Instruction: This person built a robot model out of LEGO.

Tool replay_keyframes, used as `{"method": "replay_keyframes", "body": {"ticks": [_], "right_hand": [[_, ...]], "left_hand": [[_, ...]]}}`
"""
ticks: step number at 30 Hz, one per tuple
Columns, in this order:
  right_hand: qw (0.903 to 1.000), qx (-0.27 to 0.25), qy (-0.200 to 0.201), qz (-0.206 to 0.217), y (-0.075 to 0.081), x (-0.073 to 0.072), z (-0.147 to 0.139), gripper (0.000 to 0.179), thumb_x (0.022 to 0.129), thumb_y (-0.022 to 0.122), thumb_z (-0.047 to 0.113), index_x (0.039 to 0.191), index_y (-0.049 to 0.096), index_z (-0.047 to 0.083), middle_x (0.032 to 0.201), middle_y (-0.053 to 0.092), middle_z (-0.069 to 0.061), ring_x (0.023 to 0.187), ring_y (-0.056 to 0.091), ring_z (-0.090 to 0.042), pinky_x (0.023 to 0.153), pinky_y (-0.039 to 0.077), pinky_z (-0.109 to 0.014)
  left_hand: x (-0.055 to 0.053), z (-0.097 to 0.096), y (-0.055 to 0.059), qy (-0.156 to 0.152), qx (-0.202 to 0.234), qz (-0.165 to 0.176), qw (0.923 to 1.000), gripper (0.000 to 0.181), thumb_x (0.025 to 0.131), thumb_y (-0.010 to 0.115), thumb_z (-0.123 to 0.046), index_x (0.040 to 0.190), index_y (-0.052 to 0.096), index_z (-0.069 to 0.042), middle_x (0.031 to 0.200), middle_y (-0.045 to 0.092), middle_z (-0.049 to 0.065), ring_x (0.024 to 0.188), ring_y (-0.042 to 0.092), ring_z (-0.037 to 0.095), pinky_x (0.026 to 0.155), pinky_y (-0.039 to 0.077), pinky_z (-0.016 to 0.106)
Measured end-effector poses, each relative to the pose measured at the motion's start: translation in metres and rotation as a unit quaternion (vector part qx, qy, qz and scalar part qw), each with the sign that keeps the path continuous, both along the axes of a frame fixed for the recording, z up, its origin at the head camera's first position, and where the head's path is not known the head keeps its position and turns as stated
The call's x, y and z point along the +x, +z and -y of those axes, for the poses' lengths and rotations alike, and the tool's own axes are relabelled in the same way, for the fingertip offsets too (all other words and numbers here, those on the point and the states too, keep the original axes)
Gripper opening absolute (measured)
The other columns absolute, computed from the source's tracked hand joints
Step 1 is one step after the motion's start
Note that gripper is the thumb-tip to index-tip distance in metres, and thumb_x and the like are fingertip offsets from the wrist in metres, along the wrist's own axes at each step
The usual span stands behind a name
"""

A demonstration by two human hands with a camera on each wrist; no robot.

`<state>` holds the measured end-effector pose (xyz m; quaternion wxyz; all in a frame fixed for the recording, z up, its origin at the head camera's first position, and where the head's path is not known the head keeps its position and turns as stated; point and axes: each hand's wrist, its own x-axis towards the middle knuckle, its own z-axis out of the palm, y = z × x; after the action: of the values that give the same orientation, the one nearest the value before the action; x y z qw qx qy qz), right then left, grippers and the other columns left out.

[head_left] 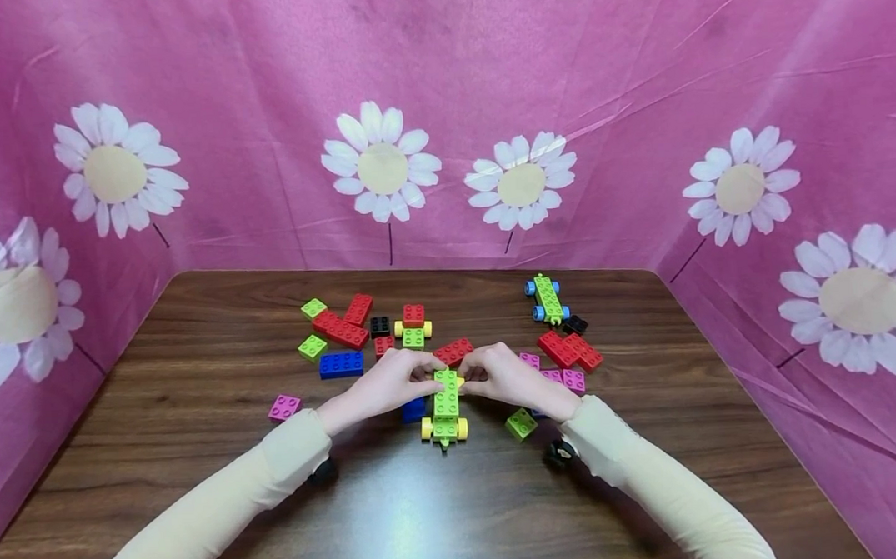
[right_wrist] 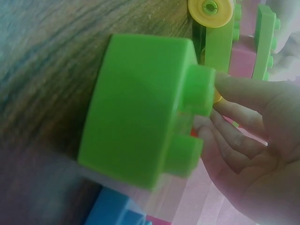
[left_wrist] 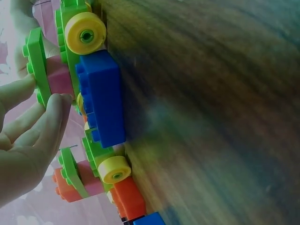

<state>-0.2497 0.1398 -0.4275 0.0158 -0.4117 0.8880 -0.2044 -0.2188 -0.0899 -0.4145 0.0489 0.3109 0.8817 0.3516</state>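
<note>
A toy car stands at the middle of the table: a green wheeled base (head_left: 445,432) with yellow wheels, a pink brick (left_wrist: 59,76) on it, and a thin green studded plate (head_left: 446,390) on top. From the left, my left hand (head_left: 396,380) pinches the plate, its fingertips beside the pink brick in the left wrist view. On the opposite side my right hand (head_left: 506,377) grips the car, fingers near a yellow wheel and thumb by the pink brick. A blue brick (left_wrist: 103,98) lies close beside the car on the left. To the right sits a green brick (right_wrist: 136,110).
Beyond the hands is another green base with yellow wheels (head_left: 413,338), topped by a red brick (head_left: 414,315). A green base with blue wheels (head_left: 547,298) stands back right. Several red, blue, green and black bricks lie left; red bricks (head_left: 559,350) and pink bricks (head_left: 573,381) lie right.
</note>
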Motion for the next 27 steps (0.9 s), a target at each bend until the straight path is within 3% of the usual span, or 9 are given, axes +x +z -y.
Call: {"method": "replay_keyframes", "body": {"ticks": [15,27], "right_hand": [[1.0000,0.001,-0.002,-0.006,0.0012,0.0020,0.0004,0.013,0.086,0.077,0.018,0.094,0.074,0.007,0.090,0.076,-0.005,0.075,0.068,-0.013,0.069,0.057,-0.024],[0.9999,0.007,0.001,-0.012,0.0001,0.0030,-0.0011,0.013,0.088,0.075,0.017,0.096,0.074,0.007,0.093,0.076,-0.005,0.078,0.069,-0.013,0.070,0.057,-0.026]], "left_hand": [[0.0010,0.0006,-0.0025,0.016,0.023,0.007,0.9996,0.025,0.092,0.071,-0.021,0.112,0.074,-0.006,0.103,0.077,0.007,0.078,0.066,0.008,0.067,0.052,0.019],[0.0040,-0.0020,0.0011,0.020,-0.005,-0.004,0.9998,0.026,0.093,0.070,-0.021,0.113,0.073,-0.006,0.105,0.076,0.007,0.075,0.065,0.008,0.065,0.052,0.017]]}}
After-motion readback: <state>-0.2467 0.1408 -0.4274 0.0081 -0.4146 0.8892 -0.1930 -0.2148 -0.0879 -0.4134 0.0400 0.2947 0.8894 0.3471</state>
